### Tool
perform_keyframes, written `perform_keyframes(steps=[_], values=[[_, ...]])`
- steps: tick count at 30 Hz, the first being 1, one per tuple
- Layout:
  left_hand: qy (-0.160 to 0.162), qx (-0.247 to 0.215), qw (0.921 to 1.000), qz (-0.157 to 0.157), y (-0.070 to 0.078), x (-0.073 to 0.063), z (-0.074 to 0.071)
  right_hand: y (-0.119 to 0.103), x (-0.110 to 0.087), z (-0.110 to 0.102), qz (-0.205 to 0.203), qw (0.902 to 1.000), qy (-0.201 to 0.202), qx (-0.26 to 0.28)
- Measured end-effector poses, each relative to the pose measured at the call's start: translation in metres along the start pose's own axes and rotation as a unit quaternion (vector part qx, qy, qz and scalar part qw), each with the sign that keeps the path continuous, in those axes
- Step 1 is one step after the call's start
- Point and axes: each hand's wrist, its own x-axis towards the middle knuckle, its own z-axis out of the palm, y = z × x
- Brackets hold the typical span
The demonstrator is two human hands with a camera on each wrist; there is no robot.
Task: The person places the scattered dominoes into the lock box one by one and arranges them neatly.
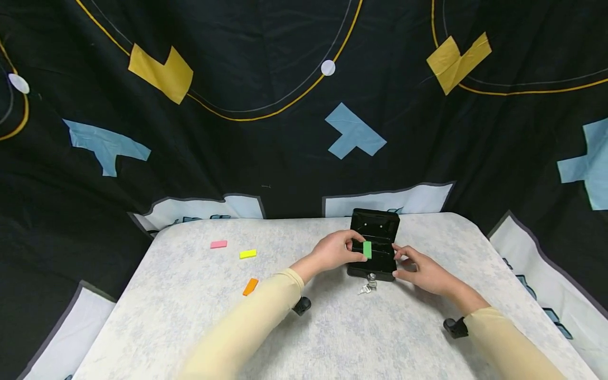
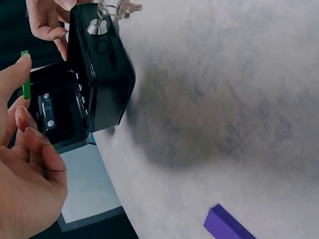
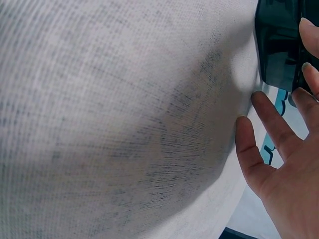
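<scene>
My left hand [image 1: 333, 250] pinches a small green block [image 1: 367, 249] between thumb and fingers, above an open black cash box [image 1: 372, 275]. The box's lid [image 1: 375, 224] stands raised at the back, and its inside faces up. At the box's right side is my right hand [image 1: 424, 271], its thumb near the front corner and a finger farther back along the edge. In the right wrist view, that hand's outer fingers [image 3: 271, 119] are spread away from the box. A ring of small keys [image 1: 366, 288] hangs at the lock on the front.
Left on the pale patterned tabletop [image 1: 157, 306] lie a pink block [image 1: 218, 244], a yellow block [image 1: 248, 254] and an orange block [image 1: 250, 286]. The left wrist view shows a purple block [image 2: 227, 224] on the table. A dark curtain [image 1: 266, 158] hangs behind the table's back edge.
</scene>
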Motion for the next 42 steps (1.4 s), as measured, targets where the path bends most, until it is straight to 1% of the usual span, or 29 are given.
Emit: perform_keyframes(steps=[6, 9, 14, 18, 22, 25, 31, 37, 42], values=[[-0.003, 0.041, 0.9991, 0.013, 0.002, 0.017, 0.014, 0.001, 0.0, -0.001, 0.007, 1.0, -0.001, -0.003], [-0.009, 0.04, 0.9991, 0.012, 0.004, 0.023, 0.021, 0.001, 0.0, -0.001, 0.007, 1.0, -0.001, -0.001], [-0.016, 0.025, 0.9995, 0.005, 0.01, 0.028, 0.031, 0.001, 0.0, 0.0, -0.001, 1.0, -0.005, 0.004], [-0.018, 0.05, 0.9986, 0.002, 0.015, 0.033, 0.036, 0.003, 0.0, 0.0, -0.006, 0.9999, -0.006, 0.011], [-0.02, 0.092, 0.9955, -0.008, 0.017, 0.038, 0.039, 0.004, 0.0, 0.001, -0.006, 0.9999, -0.005, 0.012], [-0.022, 0.116, 0.993, -0.012, 0.017, 0.042, 0.043, 0.004, 0.0, 0.001, -0.005, 0.9999, -0.004, 0.009], [-0.04, 0.142, 0.989, -0.002, 0.018, 0.05, 0.049, 0.004, -0.001, -0.001, -0.002, 0.9999, -0.003, 0.01], [-0.056, 0.162, 0.9851, -0.015, 0.02, 0.054, 0.054, 0.004, -0.001, -0.002, -0.002, 0.9999, -0.007, 0.011], [-0.061, 0.195, 0.9786, -0.029, 0.019, 0.058, 0.058, 0.003, 0.0, -0.001, 0.002, 1.0, -0.006, 0.001]])
